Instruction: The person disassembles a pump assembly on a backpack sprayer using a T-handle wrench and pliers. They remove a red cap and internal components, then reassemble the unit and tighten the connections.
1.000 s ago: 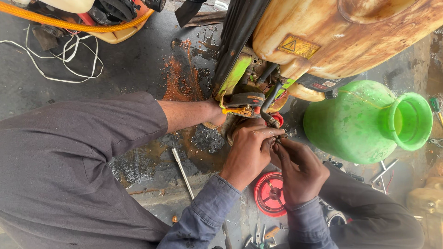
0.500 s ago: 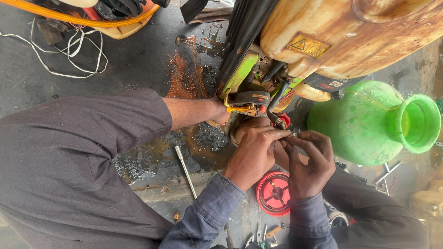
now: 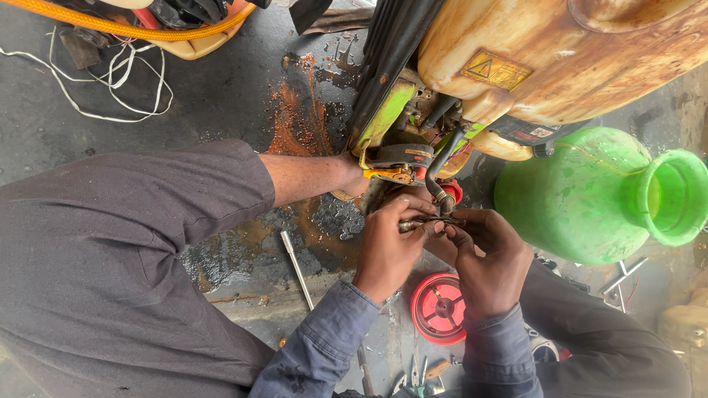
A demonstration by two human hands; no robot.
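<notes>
Seen from above, a person's left hand (image 3: 389, 247) and right hand (image 3: 490, 254) meet over a small metal fitting (image 3: 414, 223) at the underside of a stained yellow tank (image 3: 560, 59), part of a machine resting on a dark, oil-marked floor (image 3: 206, 96). The left hand's fingers (image 3: 413, 208) are curled narrowly around the fitting, gripping it; the right hand's fingertips (image 3: 451, 232) pinch at the same piece from the other side, though what exactly they hold is too small to tell. The fitting sits just below the end of a black hose (image 3: 440, 166) that curves down from the machine's green and orange frame (image 3: 387, 121).

A second person's bare forearm (image 3: 310, 177), in a grey sleeve, reaches in from the left and touches the machine's base. A green plastic jug (image 3: 582, 195) lies on its side just right of the hands, its open mouth facing right. A red round cap (image 3: 436, 307) lies on the floor beneath the wrists, near a thin metal rod (image 3: 296, 267). White cord (image 3: 125, 81) and an orange hose (image 3: 110, 26) lie at upper left, well apart from the work.
</notes>
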